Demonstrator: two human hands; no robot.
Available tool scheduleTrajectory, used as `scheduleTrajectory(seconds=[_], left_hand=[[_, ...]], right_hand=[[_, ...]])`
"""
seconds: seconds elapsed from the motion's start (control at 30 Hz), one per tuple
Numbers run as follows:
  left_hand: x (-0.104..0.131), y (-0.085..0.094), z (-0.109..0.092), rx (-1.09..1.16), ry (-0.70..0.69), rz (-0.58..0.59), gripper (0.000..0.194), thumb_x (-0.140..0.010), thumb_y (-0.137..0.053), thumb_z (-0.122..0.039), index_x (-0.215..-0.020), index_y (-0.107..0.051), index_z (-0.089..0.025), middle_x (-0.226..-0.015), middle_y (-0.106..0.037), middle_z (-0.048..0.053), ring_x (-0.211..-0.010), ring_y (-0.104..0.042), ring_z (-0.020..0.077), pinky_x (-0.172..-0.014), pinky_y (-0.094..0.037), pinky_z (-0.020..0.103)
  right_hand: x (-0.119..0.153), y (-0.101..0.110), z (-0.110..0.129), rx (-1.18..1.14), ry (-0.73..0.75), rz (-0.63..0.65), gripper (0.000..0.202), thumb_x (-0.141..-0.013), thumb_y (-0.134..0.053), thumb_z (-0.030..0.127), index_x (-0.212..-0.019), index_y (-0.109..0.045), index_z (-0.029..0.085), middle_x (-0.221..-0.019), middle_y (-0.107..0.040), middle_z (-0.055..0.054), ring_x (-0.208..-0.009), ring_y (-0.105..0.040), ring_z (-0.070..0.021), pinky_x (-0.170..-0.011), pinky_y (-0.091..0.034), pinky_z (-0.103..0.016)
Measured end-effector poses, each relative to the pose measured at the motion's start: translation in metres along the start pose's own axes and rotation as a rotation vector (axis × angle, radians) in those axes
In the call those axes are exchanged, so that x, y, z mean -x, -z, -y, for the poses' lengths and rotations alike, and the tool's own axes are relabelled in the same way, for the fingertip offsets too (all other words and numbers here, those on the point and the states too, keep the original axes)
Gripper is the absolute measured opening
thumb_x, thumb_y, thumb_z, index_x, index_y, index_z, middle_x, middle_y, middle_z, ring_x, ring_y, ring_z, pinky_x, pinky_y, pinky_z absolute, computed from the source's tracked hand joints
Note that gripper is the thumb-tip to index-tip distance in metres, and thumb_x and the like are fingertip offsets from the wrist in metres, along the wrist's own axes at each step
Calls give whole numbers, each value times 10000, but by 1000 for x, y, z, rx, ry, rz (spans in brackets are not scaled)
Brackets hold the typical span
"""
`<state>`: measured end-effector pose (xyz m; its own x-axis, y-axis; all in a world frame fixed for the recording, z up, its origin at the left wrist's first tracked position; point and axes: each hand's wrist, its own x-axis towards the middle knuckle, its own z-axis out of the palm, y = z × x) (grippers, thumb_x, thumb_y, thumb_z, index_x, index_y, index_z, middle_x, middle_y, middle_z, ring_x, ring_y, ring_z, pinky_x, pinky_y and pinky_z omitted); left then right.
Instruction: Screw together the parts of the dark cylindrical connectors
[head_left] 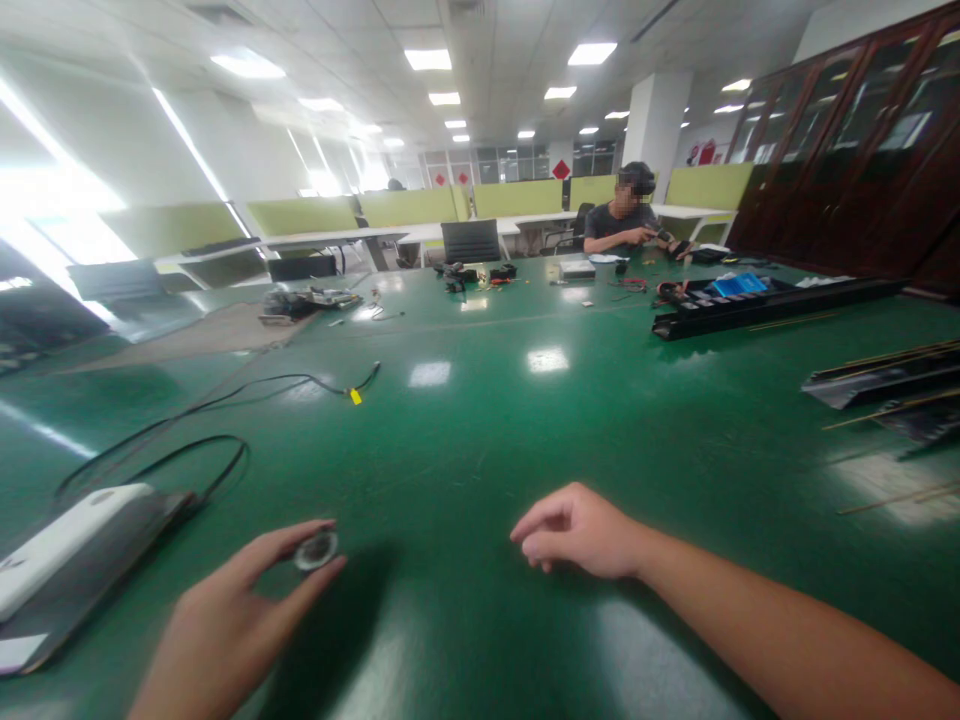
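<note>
Between the thumb and fingers of my left hand (232, 610) is a small round disc-like piece (316, 550) with a dark middle and a pale rim. It is held above the green tabletop (450, 460), and blur hides its exact kind. My right hand (581, 535) is over the table to the right, with its fingers curled and the thumb tip close to the index fingertip. Whatever it holds, if anything, is hidden by the fingers.
At left lie a white device on a dark slab (71, 545) and a black cable (225, 400) with a yellow tag. Black rails (772, 310) and thin rods are at right. Across the table a person (626, 215) works with their hands among small parts.
</note>
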<state>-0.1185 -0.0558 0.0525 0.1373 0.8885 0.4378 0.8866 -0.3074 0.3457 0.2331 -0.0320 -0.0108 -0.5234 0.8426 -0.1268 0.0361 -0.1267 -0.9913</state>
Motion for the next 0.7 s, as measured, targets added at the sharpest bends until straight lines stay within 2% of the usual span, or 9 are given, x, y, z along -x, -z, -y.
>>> scheduleTrajectory(seconds=[0.07,0.13,0.2,0.27,0.37,0.5,0.63,0.7], left_hand=[[-15,-21,-22,51,-142,130,325,-819,-682,-465,-1084,-697,-276,-1018,-725,21,-873,-690,206,-765,-579,298],[-29,-43,-50,100,-246,249,298,-854,-647,-358,-1142,-681,-289,-1067,-706,31,-955,-671,199,-851,-567,316],[-37,-61,-75,131,-305,307,338,-857,-630,-266,-1194,-654,-292,-1082,-691,33,-976,-658,196,-875,-560,328],[-40,-74,-91,165,-330,305,406,-831,-644,-199,-1230,-627,-265,-1061,-685,42,-962,-652,200,-874,-555,338],[-37,-85,-98,224,-323,274,372,-803,-659,-149,-1166,-636,-224,-1010,-676,49,-923,-642,199,-839,-548,335],[-31,-90,-96,306,-339,268,208,-826,-633,-142,-1019,-663,-214,-958,-667,47,-896,-629,187,-797,-532,316],[-29,-91,-96,346,-359,246,181,-839,-616,-143,-1004,-662,-202,-935,-665,59,-874,-623,183,-770,-528,311],[-28,-91,-97,354,-365,238,170,-842,-614,-149,-998,-664,-195,-928,-666,67,-864,-626,184,-759,-532,310]], right_hand=[[-1,1,-2,28,14,-74,380,-735,-785,332,-1048,-744,120,-721,-715,-40,-589,-622,-124,-614,-496,-260],[-2,2,-4,31,33,-124,461,-715,-803,327,-1121,-718,124,-754,-728,-42,-637,-644,-138,-661,-511,-278],[-3,2,-6,10,45,-139,572,-676,-834,329,-1189,-684,126,-829,-750,-62,-713,-676,-164,-724,-527,-309],[-3,1,-7,-17,48,-140,666,-636,-861,328,-1234,-657,120,-880,-760,-81,-761,-695,-189,-765,-536,-338],[-3,-2,-6,-22,43,-161,680,-612,-871,313,-1226,-664,106,-856,-762,-81,-764,-703,-203,-784,-540,-355],[-2,-3,-3,45,40,-204,502,-659,-831,274,-1121,-725,108,-837,-757,-73,-733,-686,-185,-736,-534,-316],[-2,-2,0,99,7,-178,355,-741,-762,291,-1055,-758,124,-758,-745,-54,-630,-653,-154,-636,-504,-271],[-2,-2,0,74,14,-167,309,-766,-741,322,-1007,-772,130,-762,-750,-56,-633,-658,-153,-652,-504,-273]])
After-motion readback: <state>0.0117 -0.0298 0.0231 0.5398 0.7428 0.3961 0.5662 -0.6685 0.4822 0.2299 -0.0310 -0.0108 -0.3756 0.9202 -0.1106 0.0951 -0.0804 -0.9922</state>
